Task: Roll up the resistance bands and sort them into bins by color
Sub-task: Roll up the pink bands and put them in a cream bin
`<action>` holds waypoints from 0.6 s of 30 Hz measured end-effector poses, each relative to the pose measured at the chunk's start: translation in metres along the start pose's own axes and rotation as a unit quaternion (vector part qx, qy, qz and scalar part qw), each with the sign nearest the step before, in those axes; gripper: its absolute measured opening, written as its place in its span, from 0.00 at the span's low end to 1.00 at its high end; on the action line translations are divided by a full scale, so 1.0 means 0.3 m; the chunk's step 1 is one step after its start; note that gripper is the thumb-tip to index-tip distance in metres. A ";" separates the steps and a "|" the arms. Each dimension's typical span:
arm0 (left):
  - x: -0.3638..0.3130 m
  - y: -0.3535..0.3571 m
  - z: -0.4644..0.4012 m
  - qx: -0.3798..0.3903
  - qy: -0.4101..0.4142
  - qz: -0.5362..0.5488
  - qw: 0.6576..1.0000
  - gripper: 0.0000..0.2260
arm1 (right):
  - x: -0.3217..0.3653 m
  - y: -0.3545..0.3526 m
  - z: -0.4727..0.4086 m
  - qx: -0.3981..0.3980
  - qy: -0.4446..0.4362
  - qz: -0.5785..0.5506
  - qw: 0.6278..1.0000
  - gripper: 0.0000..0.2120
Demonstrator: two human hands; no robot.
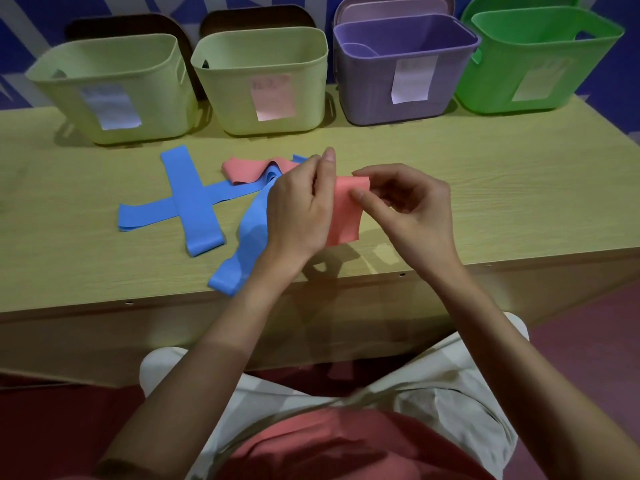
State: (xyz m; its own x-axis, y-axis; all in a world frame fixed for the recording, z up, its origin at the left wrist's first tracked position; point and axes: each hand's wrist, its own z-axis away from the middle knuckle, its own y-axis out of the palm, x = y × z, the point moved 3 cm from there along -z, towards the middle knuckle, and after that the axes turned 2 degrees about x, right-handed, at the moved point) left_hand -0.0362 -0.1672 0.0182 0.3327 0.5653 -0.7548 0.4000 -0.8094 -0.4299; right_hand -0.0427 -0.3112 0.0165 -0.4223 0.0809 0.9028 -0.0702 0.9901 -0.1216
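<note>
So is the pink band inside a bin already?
No, both hands, left and right, hold the pink band above the table.

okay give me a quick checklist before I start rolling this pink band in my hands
1. Both hands on the pink band: ok; left hand and right hand pinch its top edge.
2. Band hanging free of the table: ok.
3. Top edge already turned over: cannot tell.
4. Other pink band and blue bands out of the way: ok, they lie to the left.
5. Bin with the pink label open: ok.
6. Label text readable: not ok, too blurred.
</note>
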 end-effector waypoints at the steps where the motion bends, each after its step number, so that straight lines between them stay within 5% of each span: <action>1: -0.001 -0.002 0.003 0.001 0.019 -0.018 1.000 0.21 | -0.001 -0.001 0.001 -0.006 0.007 -0.001 1.000 0.07; 7: -0.003 -0.007 0.007 -0.044 0.078 -0.081 0.993 0.15 | -0.006 0.009 0.002 -0.001 0.041 -0.012 0.999 0.06; 12: 0.022 -0.010 0.003 -0.048 0.012 -0.059 0.997 0.20 | 0.003 0.021 0.006 0.046 -0.012 0.014 0.999 0.16; 18: 0.024 -0.014 -0.002 -0.012 -0.030 -0.071 0.997 0.23 | -0.002 0.028 -0.001 0.037 -0.036 0.027 0.998 0.09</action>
State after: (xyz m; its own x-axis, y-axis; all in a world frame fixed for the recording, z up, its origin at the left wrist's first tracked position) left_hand -0.0350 -0.1597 0.0150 0.2198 0.6630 -0.7156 0.4606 -0.7172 -0.5230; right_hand -0.0427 -0.3028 0.0151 -0.4904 0.1234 0.8627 -0.1102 0.9732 -0.2019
